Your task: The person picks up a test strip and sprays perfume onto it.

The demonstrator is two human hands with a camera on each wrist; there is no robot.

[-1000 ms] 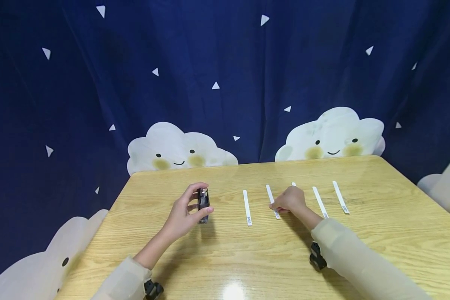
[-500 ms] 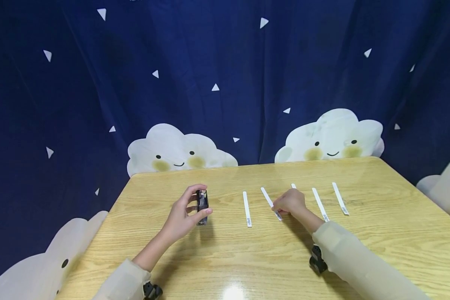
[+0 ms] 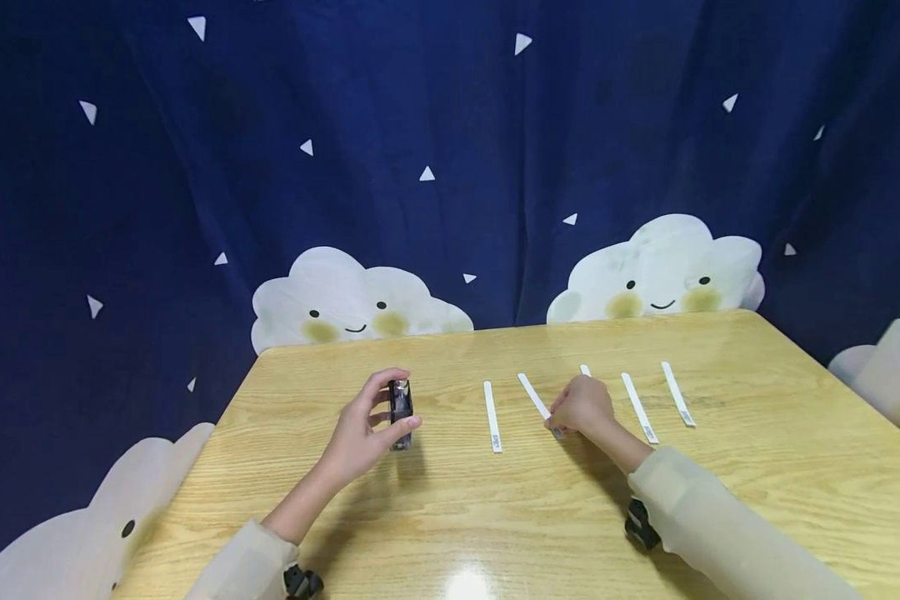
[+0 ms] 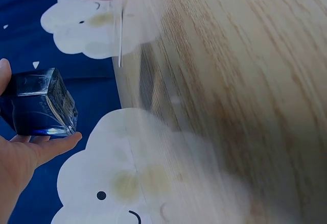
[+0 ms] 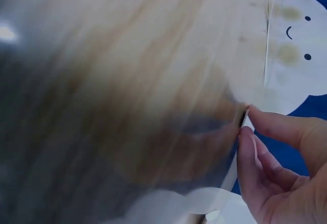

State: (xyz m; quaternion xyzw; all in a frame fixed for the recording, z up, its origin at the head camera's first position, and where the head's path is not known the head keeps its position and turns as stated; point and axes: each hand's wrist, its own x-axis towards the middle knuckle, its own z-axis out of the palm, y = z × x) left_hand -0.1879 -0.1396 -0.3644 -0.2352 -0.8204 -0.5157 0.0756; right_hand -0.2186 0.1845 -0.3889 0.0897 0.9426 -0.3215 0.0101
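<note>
My left hand [image 3: 363, 433] grips a small dark glass bottle [image 3: 401, 412] upright just above the wooden table [image 3: 450, 508]; in the left wrist view the bottle [image 4: 38, 103] sits between thumb and fingers. My right hand [image 3: 581, 407] pinches the near end of a white paper strip [image 3: 534, 397], which lies angled with its far end to the left. In the right wrist view the strip's end [image 5: 246, 120] is held between thumb and fingertips [image 5: 250, 140].
Other white strips lie in a row on the table: one [image 3: 492, 416] left of the pinched strip, one partly hidden behind my right hand [image 3: 586, 370], two more to the right [image 3: 639, 407] [image 3: 678, 394]. A dark blue curtain with cloud figures [image 3: 360, 300] hangs behind.
The pinched strip has swung, its far end moving left, and its near end is now lifted between my right fingers. My left hand with the bottle has barely moved.
</note>
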